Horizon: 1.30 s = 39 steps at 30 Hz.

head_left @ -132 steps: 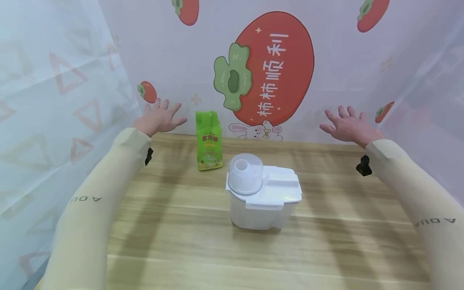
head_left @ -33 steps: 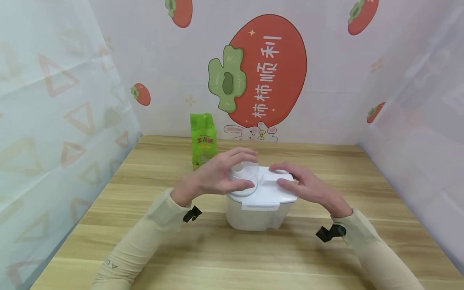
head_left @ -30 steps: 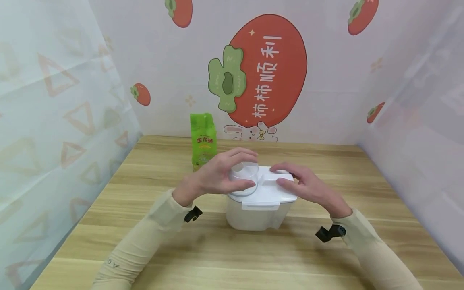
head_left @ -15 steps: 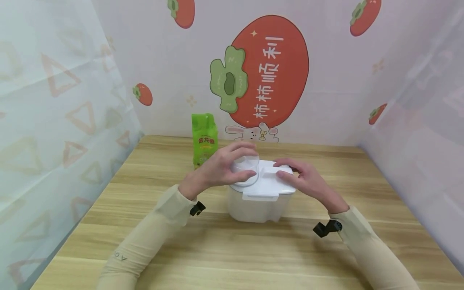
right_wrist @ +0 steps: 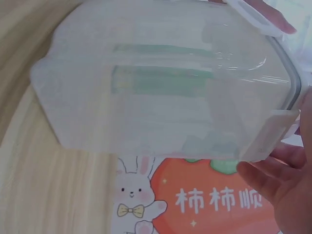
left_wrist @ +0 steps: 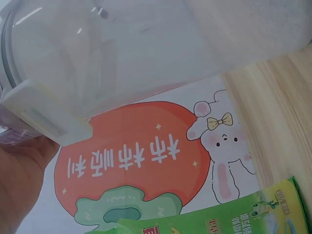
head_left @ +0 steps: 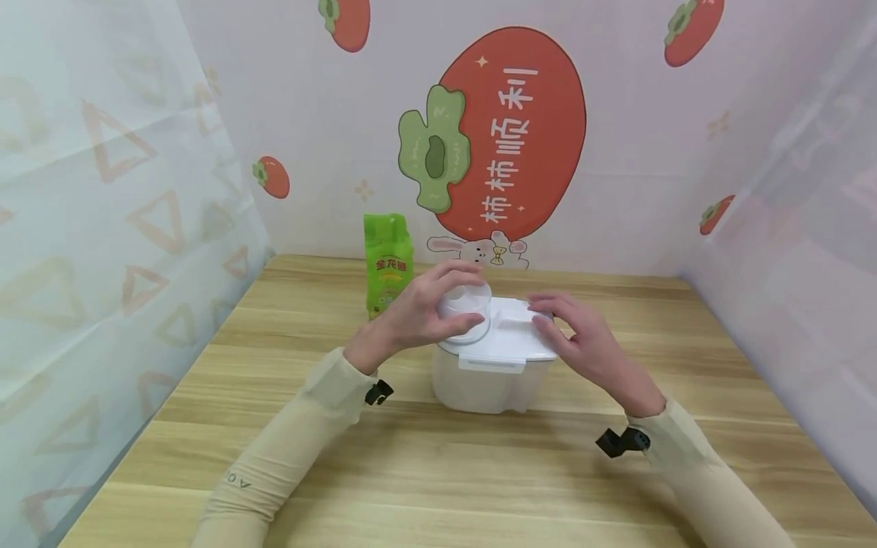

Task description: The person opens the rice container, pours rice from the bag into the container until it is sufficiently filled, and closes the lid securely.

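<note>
Gripping the round translucent cup (head_left: 473, 301), your left hand (head_left: 426, 310) curves its fingers round the far side and its thumb round the near side. That cup sits on the left end of the white lid (head_left: 514, 346) of the storage container (head_left: 476, 384). Your right hand (head_left: 589, 342) holds the lid at the container's right end, thumb and fingers bent over it; the right wrist view puts some fingertips against a side latch (right_wrist: 268, 136).

You have the container upright on the wooden tabletop (head_left: 473, 487), its lid on and its front latch (head_left: 492, 364) hanging along the near edge. Its walls are cloudy and see-through, and from your right wrist pale green bands show in them; you cannot tell from this view whether the green lies inside or behind.

Behind the container and to its left, your green bag (head_left: 388, 262) stands upright on the same tabletop. The bag is opaque, so its contents are hidden from you. Farther back, beyond the container, you face a pale backdrop (head_left: 630, 221) printed with a large red persimmon (head_left: 541, 152) and, below it, a rabbit (head_left: 479, 250).
</note>
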Each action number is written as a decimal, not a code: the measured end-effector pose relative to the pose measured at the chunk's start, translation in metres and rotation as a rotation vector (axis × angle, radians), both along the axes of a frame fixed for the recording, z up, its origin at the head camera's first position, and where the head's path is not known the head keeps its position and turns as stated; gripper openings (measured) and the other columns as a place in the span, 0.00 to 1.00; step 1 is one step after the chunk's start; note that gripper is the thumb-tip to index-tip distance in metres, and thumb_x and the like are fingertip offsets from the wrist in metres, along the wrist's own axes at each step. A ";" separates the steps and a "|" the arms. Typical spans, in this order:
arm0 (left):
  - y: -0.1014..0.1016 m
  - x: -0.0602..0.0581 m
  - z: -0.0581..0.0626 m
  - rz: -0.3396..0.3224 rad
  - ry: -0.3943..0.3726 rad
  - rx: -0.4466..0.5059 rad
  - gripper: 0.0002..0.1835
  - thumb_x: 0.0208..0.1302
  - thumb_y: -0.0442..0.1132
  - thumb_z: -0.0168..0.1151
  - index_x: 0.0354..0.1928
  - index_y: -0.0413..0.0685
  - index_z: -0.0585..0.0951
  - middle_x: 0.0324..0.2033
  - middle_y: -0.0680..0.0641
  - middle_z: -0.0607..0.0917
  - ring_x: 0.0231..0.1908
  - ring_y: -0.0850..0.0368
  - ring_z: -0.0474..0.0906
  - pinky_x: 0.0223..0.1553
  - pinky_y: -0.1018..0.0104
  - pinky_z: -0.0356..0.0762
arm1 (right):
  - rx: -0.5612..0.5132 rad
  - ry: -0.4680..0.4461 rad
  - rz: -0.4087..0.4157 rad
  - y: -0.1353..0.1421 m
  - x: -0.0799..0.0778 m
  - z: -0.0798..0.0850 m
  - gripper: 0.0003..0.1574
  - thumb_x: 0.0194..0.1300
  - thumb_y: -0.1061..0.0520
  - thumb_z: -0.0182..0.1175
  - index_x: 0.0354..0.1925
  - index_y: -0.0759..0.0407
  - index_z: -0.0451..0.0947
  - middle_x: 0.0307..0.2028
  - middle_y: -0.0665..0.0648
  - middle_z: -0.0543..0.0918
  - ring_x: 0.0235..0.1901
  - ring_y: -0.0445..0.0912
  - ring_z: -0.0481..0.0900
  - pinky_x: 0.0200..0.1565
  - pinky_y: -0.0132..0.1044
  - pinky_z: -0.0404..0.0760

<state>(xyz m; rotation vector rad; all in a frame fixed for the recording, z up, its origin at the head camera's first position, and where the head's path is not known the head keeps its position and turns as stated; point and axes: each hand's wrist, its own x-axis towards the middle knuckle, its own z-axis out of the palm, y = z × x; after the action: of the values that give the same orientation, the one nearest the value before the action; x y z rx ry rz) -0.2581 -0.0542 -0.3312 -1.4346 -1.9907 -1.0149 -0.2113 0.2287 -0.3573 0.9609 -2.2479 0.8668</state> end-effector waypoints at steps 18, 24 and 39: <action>-0.002 0.003 -0.013 0.024 -0.143 0.089 0.34 0.61 0.59 0.64 0.61 0.44 0.70 0.56 0.43 0.79 0.48 0.54 0.78 0.45 0.65 0.82 | 0.240 0.564 0.049 -0.015 0.028 -0.002 0.17 0.74 0.50 0.52 0.37 0.61 0.80 0.50 0.66 0.82 0.51 0.59 0.81 0.42 0.52 0.85; -0.001 0.004 -0.013 0.036 -0.163 0.102 0.39 0.61 0.69 0.56 0.60 0.44 0.71 0.55 0.41 0.79 0.49 0.52 0.78 0.47 0.64 0.81 | 0.219 0.613 0.072 -0.015 0.030 -0.004 0.15 0.72 0.52 0.54 0.37 0.63 0.80 0.48 0.67 0.83 0.51 0.61 0.81 0.63 0.48 0.75; 0.000 0.004 -0.020 0.052 -0.229 0.103 0.41 0.60 0.71 0.54 0.59 0.43 0.69 0.58 0.41 0.77 0.52 0.49 0.79 0.47 0.61 0.83 | 0.071 0.618 0.102 -0.022 0.035 -0.027 0.17 0.72 0.55 0.55 0.29 0.66 0.77 0.49 0.77 0.80 0.52 0.69 0.77 0.70 0.52 0.65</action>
<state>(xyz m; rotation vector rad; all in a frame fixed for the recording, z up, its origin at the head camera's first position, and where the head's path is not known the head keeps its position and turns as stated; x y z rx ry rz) -0.2536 -0.0543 -0.3513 -1.2534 -2.0872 -1.2887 -0.1763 0.2063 -0.3842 1.1899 -1.7166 0.4439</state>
